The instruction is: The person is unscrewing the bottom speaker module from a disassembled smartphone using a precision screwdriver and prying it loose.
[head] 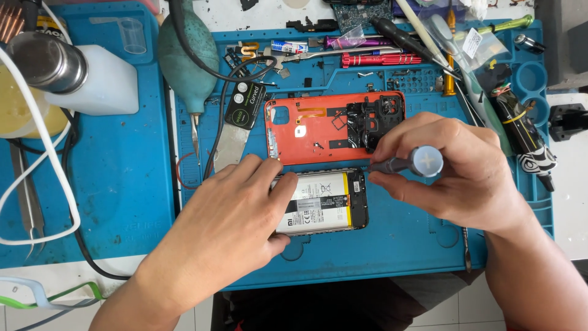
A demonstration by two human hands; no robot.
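Pinching a grey precision screwdriver [401, 163] in a closed grip, the right hand [456, 168] aimed its tip leftward at the opened phone's [324, 202] top-right corner, while the left hand [229, 214] lay flat, pinning it to the blue mat [398, 245].

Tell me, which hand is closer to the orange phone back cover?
The right hand. Holding a screwdriver, its fingers overlap the orange back cover's right end. The left hand lies just below the cover, resting on the opened phone, its fingertips near the cover's lower edge.

Left hand [236, 214] lies flat, palm down; right hand [456, 168] pinches, fingers curled.
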